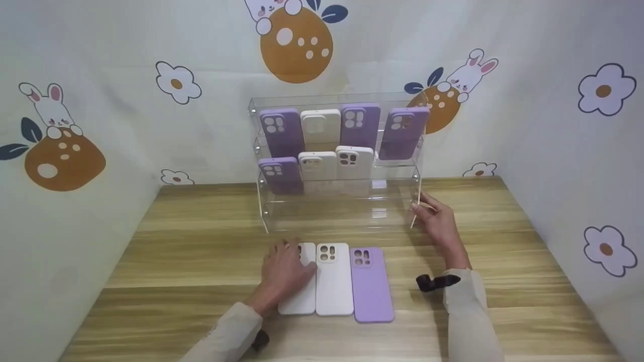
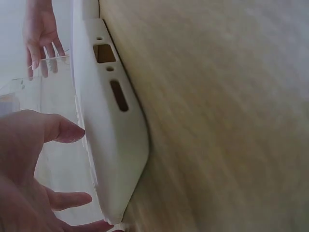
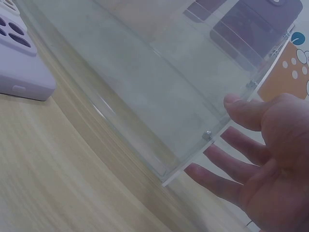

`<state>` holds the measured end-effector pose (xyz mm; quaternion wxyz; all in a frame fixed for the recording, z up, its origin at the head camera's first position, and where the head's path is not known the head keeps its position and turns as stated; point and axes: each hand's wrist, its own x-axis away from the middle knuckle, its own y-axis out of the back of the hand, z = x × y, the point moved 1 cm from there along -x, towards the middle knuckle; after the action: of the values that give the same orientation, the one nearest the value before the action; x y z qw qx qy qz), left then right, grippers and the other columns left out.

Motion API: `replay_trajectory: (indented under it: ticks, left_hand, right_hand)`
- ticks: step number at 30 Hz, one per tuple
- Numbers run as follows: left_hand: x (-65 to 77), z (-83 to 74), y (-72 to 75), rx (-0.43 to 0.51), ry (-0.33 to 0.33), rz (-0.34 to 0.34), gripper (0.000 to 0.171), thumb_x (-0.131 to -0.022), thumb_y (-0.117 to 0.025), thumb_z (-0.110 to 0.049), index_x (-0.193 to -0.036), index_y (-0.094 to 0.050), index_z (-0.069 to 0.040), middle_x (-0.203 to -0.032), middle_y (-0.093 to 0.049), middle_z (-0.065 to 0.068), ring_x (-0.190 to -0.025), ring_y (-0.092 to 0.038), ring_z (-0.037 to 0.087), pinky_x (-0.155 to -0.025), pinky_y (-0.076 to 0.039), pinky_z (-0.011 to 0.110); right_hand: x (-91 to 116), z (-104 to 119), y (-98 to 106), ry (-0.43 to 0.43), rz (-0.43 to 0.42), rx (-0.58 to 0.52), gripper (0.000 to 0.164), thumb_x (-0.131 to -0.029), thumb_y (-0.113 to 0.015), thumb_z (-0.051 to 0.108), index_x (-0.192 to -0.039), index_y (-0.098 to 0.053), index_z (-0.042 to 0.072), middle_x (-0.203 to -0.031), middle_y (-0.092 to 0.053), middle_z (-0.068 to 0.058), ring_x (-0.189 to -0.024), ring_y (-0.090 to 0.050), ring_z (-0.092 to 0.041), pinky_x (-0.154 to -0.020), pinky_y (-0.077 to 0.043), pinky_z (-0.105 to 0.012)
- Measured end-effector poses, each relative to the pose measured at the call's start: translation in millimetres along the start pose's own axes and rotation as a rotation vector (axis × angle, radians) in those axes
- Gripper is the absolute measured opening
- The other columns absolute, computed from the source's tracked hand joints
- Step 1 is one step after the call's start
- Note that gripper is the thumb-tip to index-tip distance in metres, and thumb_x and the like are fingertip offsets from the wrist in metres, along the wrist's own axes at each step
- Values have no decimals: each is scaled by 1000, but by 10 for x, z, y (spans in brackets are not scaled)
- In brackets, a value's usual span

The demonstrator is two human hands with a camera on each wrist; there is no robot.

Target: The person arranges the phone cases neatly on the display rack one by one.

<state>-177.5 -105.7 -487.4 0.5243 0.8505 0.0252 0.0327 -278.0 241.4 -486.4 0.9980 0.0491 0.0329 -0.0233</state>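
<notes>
My left hand (image 1: pixel 284 271) lies over the leftmost white phone case (image 1: pixel 298 300) on the table, its fingers at the upper left and its thumb near the right edge. In the left wrist view, thumb and fingers are spread and touch the case; their far contact is partly hidden. A second white phone case (image 1: pixel 334 289) and a purple phone case (image 1: pixel 373 294) lie flat beside it to the right. My right hand (image 3: pixel 275 164) pinches the side panel of a clear acrylic display stand (image 1: pixel 327 215), thumb on one side and fingers on the other.
On the stand's upper tiers lean several purple and white phone cases, including a purple one (image 1: pixel 405 136) at the right end and a white one (image 1: pixel 354 163) lower down. A patterned cloth (image 1: pixel 216 130) hangs behind the wooden table (image 1: pixel 191 261).
</notes>
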Motion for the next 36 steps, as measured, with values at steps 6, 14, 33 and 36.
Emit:
replay_trajectory:
  ticks: [6, 14, 33, 36]
  left_hand:
    - [-5, 17, 13, -4, 20, 29, 61, -82, -66, -39, -132, -59, -5, -133, -52, 25, -124, -47, 40, -109, -40, 59]
    - [-1, 24, 31, -18, 34, 75, 68, -84, -66, -45, -139, -56, -7, -137, -49, 28, -127, -46, 43, -107, -40, 61]
    - [-5, -51, 63, -137, -1, 72, 71, -78, -72, -42, -132, -56, 2, -119, -54, 29, -106, -54, 39, -85, -54, 54]
    - [-21, -67, 66, -145, -14, 63, 70, -76, -74, -40, -130, -57, 2, -115, -55, 29, -103, -55, 39, -81, -56, 53]
  right_hand:
    - [15, 9, -12, -11, 5, -29, 54, -97, -62, 8, -149, -46, 8, -145, -51, -22, -104, -68, -6, -89, -61, -33]
    - [2, 2, -8, -4, -1, -16, 53, -97, -62, 7, -148, -47, 8, -145, -52, -22, -106, -68, -7, -88, -62, -33]
    - [-12, -5, -5, -4, -7, 0, 54, -97, -63, 10, -149, -47, 11, -141, -54, -18, -103, -66, 0, -89, -61, -32]
    - [-11, -8, 0, -2, -4, 2, 54, -97, -64, 12, -149, -47, 11, -140, -55, -17, -104, -67, -3, -88, -61, -32]
